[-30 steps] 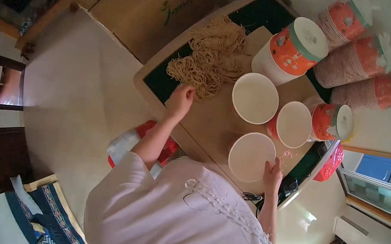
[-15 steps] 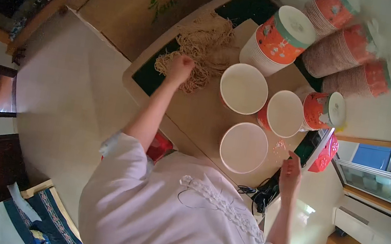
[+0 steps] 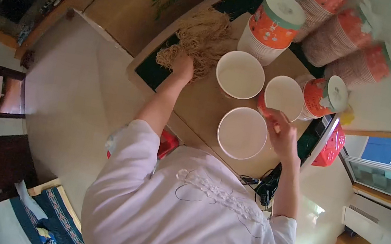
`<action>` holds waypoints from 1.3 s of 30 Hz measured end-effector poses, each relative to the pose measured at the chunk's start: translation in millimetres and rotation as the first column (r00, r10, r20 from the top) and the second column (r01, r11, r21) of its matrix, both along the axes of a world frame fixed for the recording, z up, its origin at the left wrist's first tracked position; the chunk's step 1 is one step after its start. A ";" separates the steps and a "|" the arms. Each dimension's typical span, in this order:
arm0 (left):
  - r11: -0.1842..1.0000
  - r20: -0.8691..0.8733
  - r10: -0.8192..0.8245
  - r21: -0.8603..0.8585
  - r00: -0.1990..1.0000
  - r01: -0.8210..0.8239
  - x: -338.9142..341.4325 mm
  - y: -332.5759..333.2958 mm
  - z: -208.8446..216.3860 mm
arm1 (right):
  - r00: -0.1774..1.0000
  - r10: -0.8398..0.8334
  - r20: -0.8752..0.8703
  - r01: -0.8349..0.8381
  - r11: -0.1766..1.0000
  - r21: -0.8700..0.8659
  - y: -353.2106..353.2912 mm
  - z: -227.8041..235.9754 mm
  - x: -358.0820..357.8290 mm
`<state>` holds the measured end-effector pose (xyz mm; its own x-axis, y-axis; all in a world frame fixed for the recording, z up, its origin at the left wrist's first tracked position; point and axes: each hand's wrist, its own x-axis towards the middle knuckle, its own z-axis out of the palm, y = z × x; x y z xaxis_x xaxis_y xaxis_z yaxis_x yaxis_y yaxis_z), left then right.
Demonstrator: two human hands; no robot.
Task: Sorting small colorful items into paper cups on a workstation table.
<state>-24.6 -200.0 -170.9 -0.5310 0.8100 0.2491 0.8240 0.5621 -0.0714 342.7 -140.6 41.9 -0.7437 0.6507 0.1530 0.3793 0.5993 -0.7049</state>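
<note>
My left hand (image 3: pixel 183 66) presses into a loose tangle of thin tan strands (image 3: pixel 200 37), its fingers curled among them and their tips hidden. My right hand (image 3: pixel 283 137) is over the right side of the board, palm down, with its thumb and fingers apart and nothing visible between them. Beside its fingers stands a white-lined paper tub (image 3: pixel 241 133), nearest to me. A second open tub (image 3: pixel 284 98) with a red outside stands just beyond the fingertips. The third open tub (image 3: pixel 240 75) is between the strands and that second one. All three look bare inside.
A tall stack of orange-and-white paper tubs (image 3: pixel 272 29) stands at the back. More wrapped stacks (image 3: pixel 341 38) lean by the wall. A short stack (image 3: pixel 325 96) is at the right, near a red plastic stool (image 3: pixel 329 148). Black cables (image 3: pixel 266 185) lie at the near edge. A large cardboard box (image 3: pixel 137 4) is far left.
My right hand has moved left and away from me, from beside small pinkish bits to the tubs. My left hand stays at the strands, its fingers deeper in them. The view has shifted slightly.
</note>
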 end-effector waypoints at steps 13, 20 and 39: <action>0.985 -0.150 -0.121 0.108 0.981 0.138 -22.5 -20.6 -23.9 | 0.997 0.060 0.050 -0.053 0.988 -0.142 -19.6 3.8 17.7; 0.780 0.836 -0.351 0.510 0.420 -0.362 -21.7 -7.7 124.0 | 0.977 -0.153 0.149 0.199 0.904 -0.379 -48.5 -7.8 72.8; 0.782 0.770 -0.589 0.468 0.245 0.411 220.2 -103.1 178.8 | 0.703 -0.654 -0.280 -0.420 -0.064 -0.905 -95.8 -72.2 -11.2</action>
<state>195.5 -303.2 7.9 -0.0156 0.9968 0.0779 0.4956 -0.0600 0.8665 331.5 -236.4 -30.3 -0.7084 0.5598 -0.4298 -0.3896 -0.8180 -0.4232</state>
